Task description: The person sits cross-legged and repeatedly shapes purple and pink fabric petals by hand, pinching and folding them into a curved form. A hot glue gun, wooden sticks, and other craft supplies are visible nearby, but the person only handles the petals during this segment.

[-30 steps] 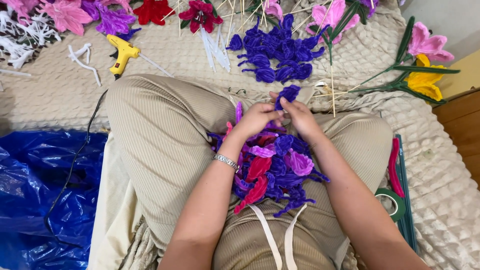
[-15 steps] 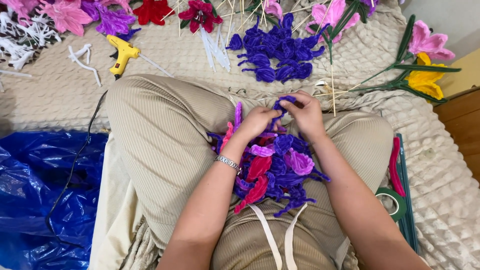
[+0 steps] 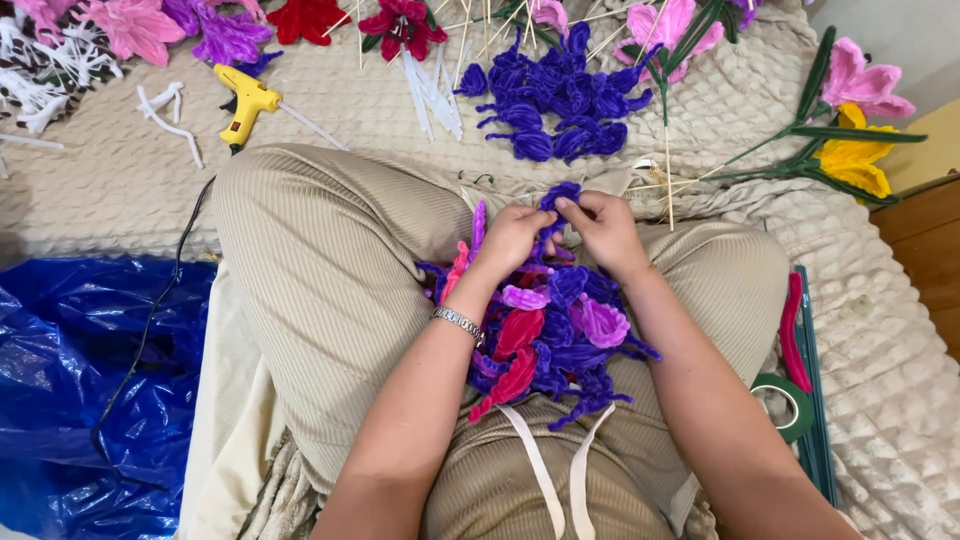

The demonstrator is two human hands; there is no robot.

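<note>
My left hand (image 3: 512, 238) and my right hand (image 3: 603, 228) meet over my lap, both pinching one dark purple fuzzy pipe-cleaner petal (image 3: 556, 197) between their fingertips. A silver bracelet (image 3: 458, 322) circles my left wrist. Under the hands a heap of bent pipe-cleaner petals (image 3: 556, 335) in purple, violet, red and pink lies on my beige ribbed trousers (image 3: 320, 260).
A pile of finished purple petals (image 3: 555, 100) lies on the beige quilted cover. A yellow glue gun (image 3: 245, 103) rests to the left with its cord. Fuzzy flowers (image 3: 860, 120), wooden sticks, white pipe cleaners (image 3: 430, 90), green tape roll (image 3: 790, 405) and blue plastic sheet (image 3: 70, 390) surround me.
Both hands have lifted slightly from the lap heap and drawn closer together, working the purple petal between the fingertips.
</note>
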